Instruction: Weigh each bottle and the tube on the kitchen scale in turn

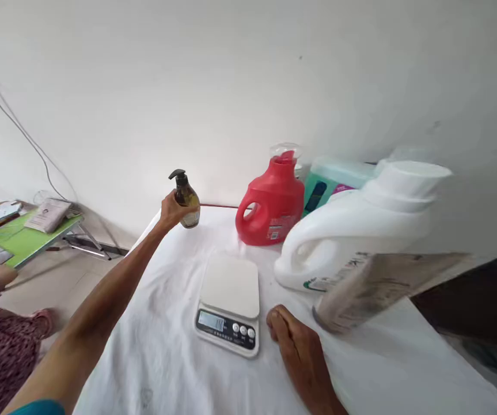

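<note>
My left hand (172, 211) reaches to the far left corner of the white-covered table and is closed round a dark pump bottle (191, 199) with a black pump head. The bottle is upright; whether its base touches the cloth I cannot tell. Near the middle lies a white digital kitchen scale (230, 291) with nothing on its plate, its small display lit but blurred. My right hand (298, 346) rests curled on the cloth just right of the scale, fingers folded in. Whether it holds anything small is hidden.
Behind the scale stands a red jug (274, 202). To its right are a teal container (338, 173), a large white detergent jug (360, 236) and a brownish pouch (373, 288). A green table (27, 233) and a seated person (6, 346) are at left.
</note>
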`<action>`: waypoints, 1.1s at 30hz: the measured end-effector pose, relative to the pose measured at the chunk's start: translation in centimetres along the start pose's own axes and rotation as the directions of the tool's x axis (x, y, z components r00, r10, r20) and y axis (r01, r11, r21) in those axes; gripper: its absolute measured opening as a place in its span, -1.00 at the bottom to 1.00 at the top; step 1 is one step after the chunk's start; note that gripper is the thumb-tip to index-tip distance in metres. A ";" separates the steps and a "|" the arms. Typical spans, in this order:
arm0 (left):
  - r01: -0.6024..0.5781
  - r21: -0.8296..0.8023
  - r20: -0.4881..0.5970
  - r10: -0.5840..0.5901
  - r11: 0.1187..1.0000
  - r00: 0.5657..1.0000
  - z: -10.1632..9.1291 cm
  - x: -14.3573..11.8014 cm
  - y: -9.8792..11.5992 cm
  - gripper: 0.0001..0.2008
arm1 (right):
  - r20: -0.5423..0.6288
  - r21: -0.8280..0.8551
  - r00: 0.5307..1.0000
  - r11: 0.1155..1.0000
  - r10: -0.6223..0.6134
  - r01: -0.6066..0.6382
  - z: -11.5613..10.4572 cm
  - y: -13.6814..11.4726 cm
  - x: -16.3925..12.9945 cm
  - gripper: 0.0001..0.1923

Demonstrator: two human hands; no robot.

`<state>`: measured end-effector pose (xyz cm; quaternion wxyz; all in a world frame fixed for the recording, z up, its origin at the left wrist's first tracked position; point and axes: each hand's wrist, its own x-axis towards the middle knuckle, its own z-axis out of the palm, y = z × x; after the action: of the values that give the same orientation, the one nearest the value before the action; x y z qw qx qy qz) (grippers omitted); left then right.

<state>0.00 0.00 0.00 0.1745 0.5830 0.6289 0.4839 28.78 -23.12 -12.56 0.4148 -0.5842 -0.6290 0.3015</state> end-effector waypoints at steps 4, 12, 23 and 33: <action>-0.068 -0.102 0.215 0.089 0.992 0.973 -1.9 -5.4 2.8 -0.52 | -0.012 0.023 1.000 1.000 0.010 -0.010 0.0 -0.6 -0.1 -0.58; -0.080 -0.180 0.408 0.148 0.980 0.901 -1.3 -14.0 7.7 -0.51 | -0.032 0.060 0.999 0.998 0.009 -0.007 0.1 -0.8 0.1 -0.65; -0.078 -0.159 0.411 0.138 0.984 0.901 0.4 -15.5 6.7 -0.50 | -0.058 0.085 0.998 0.996 -0.008 0.013 -0.1 -1.3 -0.1 -0.69; -0.133 -0.199 0.424 0.207 0.971 0.882 -0.8 -16.3 6.0 -0.38 | -0.040 0.102 0.996 0.992 0.081 -0.076 -0.2 -1.6 0.0 -0.66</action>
<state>6.97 -15.95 -0.41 0.3165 0.7141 0.4773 0.4026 28.21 -23.39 -11.11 0.4451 -0.5934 -0.5805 0.3359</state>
